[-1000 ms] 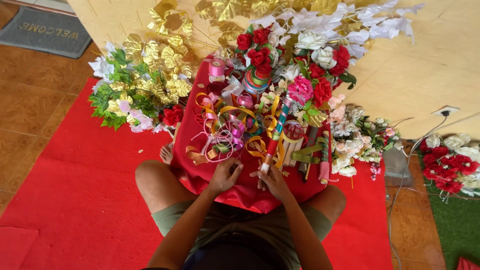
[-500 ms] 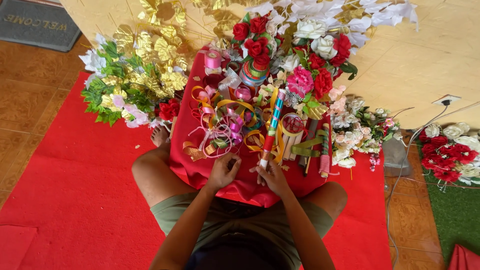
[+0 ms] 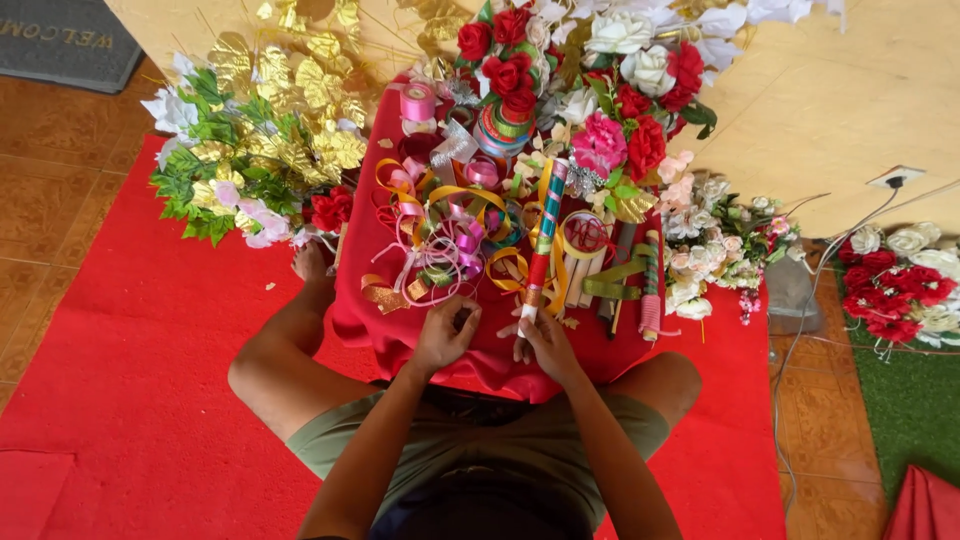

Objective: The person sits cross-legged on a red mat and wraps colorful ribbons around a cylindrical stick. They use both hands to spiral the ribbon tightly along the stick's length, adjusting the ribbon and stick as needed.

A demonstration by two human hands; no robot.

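Red cloth covers the low table (image 3: 360, 310) set before the seated person. Right hand (image 3: 540, 338) grips the near end of a long stick wrapped in striped ribbon (image 3: 543, 240); the stick lies lengthwise across the table, pointing away from the person. Left hand (image 3: 445, 335) is curled at the table's near edge, just beside the stick end; whether it grasps anything cannot be told. Loose ribbon coils (image 3: 440, 235) lie left of the stick. Artificial flowers (image 3: 620, 140) crowd the far side. Red carpet (image 3: 120, 370) lies beneath.
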